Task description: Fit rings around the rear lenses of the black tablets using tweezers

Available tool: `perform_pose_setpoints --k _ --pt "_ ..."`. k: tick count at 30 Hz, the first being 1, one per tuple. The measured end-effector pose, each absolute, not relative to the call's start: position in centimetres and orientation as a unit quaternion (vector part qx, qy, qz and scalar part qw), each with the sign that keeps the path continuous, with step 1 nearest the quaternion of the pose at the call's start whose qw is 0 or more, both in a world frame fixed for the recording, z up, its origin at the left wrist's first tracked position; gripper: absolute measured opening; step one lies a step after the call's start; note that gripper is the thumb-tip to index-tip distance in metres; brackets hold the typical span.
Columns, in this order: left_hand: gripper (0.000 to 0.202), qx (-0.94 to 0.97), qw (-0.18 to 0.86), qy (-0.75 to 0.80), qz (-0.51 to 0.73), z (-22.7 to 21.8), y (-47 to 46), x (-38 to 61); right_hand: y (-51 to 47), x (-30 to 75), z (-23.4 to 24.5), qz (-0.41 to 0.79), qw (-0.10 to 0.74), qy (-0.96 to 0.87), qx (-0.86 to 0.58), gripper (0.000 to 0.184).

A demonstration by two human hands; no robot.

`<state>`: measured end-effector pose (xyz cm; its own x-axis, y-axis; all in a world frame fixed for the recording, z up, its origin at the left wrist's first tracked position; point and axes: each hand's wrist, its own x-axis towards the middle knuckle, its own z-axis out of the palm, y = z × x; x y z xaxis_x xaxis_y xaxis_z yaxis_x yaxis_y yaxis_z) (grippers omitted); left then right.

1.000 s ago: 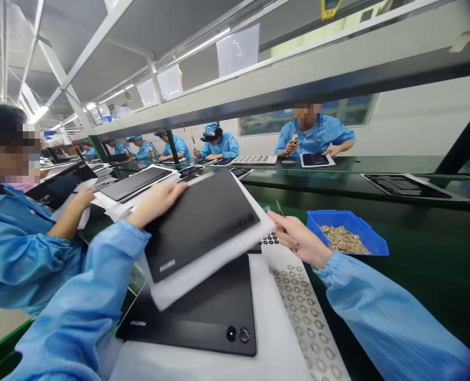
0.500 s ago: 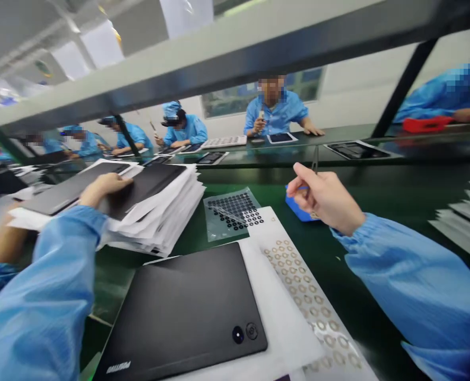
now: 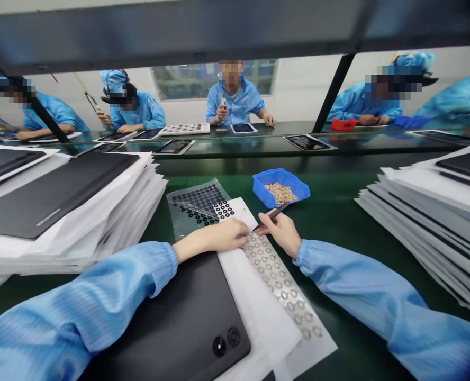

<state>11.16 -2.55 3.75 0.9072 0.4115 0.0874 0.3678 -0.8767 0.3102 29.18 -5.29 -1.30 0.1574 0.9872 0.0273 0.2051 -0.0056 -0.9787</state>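
Gold-ring release sheet [image 3: 278, 280]: lying slanted on the green bench mat [image 3: 330, 222], just beside a white foam sheet [image 3: 259, 312], with rows of small gold-coloured rings running along it and black rings gathered at its far end.

Handling: it is likely light, thin and floppy, so it would be sliding easily. The bare margin looks like the place to take hold, while the rings look too small and delicate for anything but tweezer tips.

Left hand [image 3: 215, 236]: lying nearly flat and open, fingers together, pressing at the sheet's edge and gripping nothing.

Right hand [image 3: 280, 232]: curling closed around a slim pair of dark tweezers [image 3: 271, 216] - one end is hovering near the left fingertips, the other is pointing toward the bin. Whether the tips are pinching a ring is too small to tell.

Nearby: a black tablet [image 3: 171, 323] is resting under the left forearm, its two round camera lenses [image 3: 226, 341] facing up. A clear sheet of black rings [image 3: 197, 203] is lying just past the release sheet, and a blue bin [image 3: 264, 193] is holding loose gold rings [image 3: 281, 193].

Around: stacks of tablets in white wrapping [image 3: 64, 222] are rising on both sides - and across the bench, a co-worker [image 3: 235, 98] is holding a small tool.
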Motion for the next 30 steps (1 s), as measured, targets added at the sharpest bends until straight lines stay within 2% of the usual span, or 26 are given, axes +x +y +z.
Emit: perform_pose_setpoints --k 6,14,19,21,26,30 --pt "0.016 0.972 0.139 0.184 0.049 2.9 -1.9 10.4 -5.8 29.1 -1.5 0.339 0.492 -0.529 -0.602 0.028" --pt "0.017 0.973 0.112 0.201 0.020 2.9 -2.1 10.6 -5.4 29.0 -1.6 0.344 0.498 -0.545 -0.580 0.032" --pt "0.015 0.967 0.130 0.219 0.012 2.8 -1.7 10.9 -8.7 28.2 1.7 0.346 0.560 -0.512 -0.552 0.033" --pt "0.019 0.963 0.132 0.235 0.031 3.0 -1.8 11.0 -11.4 27.2 3.7 0.393 0.576 -0.529 -0.483 0.036" --pt "0.027 0.952 0.110 0.261 0.113 6.1 -5.2 8.1 -17.5 23.8 4.9 0.607 0.427 -0.500 -0.446 0.042" --pt "0.027 0.958 0.158 0.217 0.100 9.0 -11.6 2.9 -18.6 22.6 3.2 0.645 0.409 -0.467 -0.446 0.042"
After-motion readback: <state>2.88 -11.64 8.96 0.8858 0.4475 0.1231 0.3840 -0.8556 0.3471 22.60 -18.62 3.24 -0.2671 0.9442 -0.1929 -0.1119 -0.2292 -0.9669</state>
